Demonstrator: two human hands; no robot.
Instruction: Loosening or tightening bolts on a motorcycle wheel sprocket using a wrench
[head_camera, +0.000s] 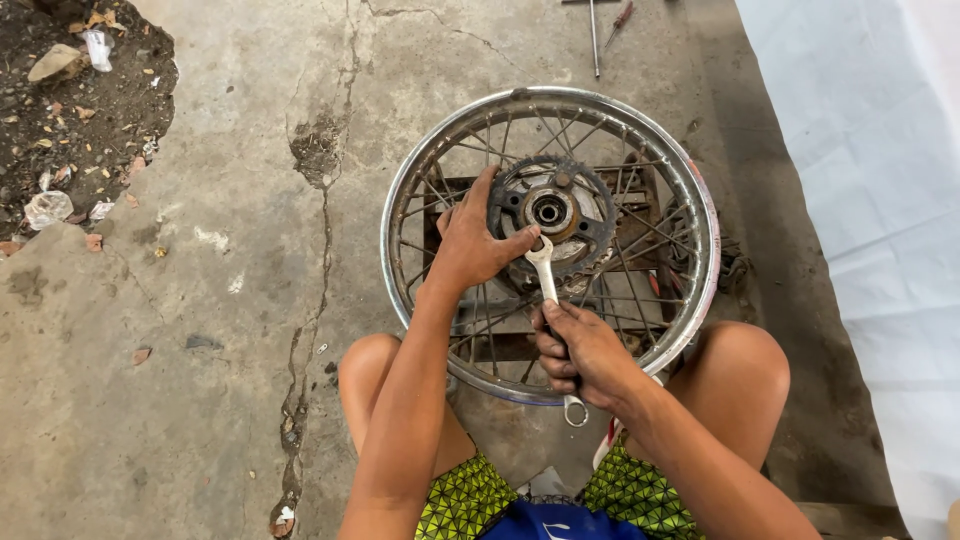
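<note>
Right hand (580, 350) grips the wrench (548, 285) at the sprocket (550, 212), left hand (472, 240) clasps its toothed edge (bare cracked floor (200, 300) spreads leftward).

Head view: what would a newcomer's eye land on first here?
The spoked wheel rim lying flat on the cracked concrete floor, its sprocket hub at centre. The left hand grips the sprocket while the right hand holds a wrench set at the hub's lower edge.
</note>
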